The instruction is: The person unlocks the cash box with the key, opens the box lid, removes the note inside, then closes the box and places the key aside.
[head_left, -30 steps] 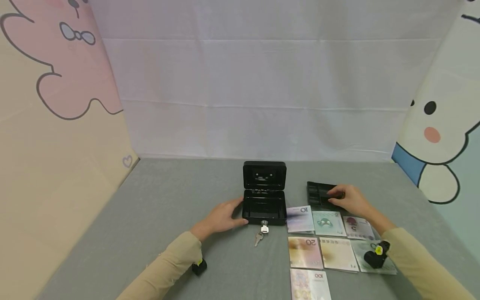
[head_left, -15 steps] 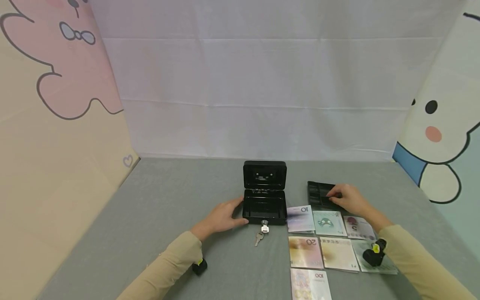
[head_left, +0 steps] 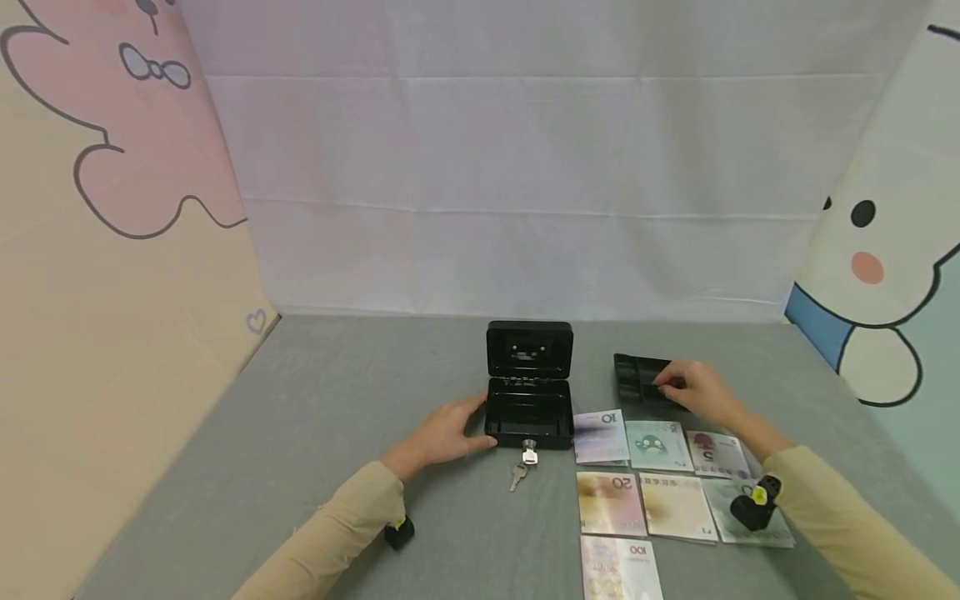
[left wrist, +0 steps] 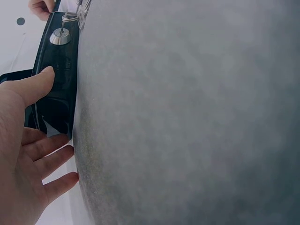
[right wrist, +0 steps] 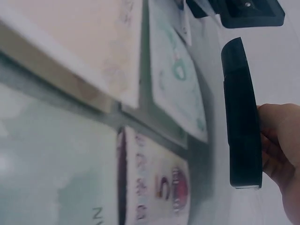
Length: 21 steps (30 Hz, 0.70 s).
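Note:
A small black cash box stands with its lid raised and no tray inside. A key hangs from its front lock. My left hand rests against the box's left side, its thumb near the front corner. In the left wrist view, that hand's fingers lie loosely extended along the box. My right hand pinches a black coin tray by its middle part. In the right wrist view, the tray is held tilted above the table; the fingertips are partly hidden behind it.
Stacks of banknotes lie in rows in front of the tray, among them a purple 10, a brown 20 and a red 100. The grey table meets a white cloth backdrop.
My right hand has moved slightly up and away with the coin tray, which now sits a little higher. The left hand and cash box have stayed still.

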Motion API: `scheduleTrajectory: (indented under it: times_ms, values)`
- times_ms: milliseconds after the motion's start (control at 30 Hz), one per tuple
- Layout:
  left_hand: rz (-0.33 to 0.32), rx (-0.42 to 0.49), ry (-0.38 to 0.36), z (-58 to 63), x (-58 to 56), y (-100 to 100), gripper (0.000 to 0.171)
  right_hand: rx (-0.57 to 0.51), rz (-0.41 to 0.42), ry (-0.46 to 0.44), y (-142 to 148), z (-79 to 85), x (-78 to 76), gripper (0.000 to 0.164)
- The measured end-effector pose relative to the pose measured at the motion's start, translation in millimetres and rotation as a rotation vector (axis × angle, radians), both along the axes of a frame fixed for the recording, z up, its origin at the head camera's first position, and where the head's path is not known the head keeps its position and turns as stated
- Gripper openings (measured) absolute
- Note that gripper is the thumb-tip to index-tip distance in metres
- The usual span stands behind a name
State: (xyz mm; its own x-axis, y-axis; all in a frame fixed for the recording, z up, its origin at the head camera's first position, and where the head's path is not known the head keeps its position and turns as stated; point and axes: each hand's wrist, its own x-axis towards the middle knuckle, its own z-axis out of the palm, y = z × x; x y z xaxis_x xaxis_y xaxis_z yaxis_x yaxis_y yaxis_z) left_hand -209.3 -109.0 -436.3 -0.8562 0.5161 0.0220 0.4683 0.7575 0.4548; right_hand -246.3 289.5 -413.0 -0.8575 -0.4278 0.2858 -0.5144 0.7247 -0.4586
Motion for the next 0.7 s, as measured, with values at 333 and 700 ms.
scheduleTrajectory:
  times_ms: [333,700]
  values:
    - [0.005,-0.011,-0.009,0.2,-0.4,0.8,0.078,0.022,0.053,0.04,-24.3,33.1,8.4,0.012]
    - [0.003,-0.007,0.01,0.7,0.0,1.4,0.077,0.009,0.115,0.052,-62.1,47.4,17.0,0.01]
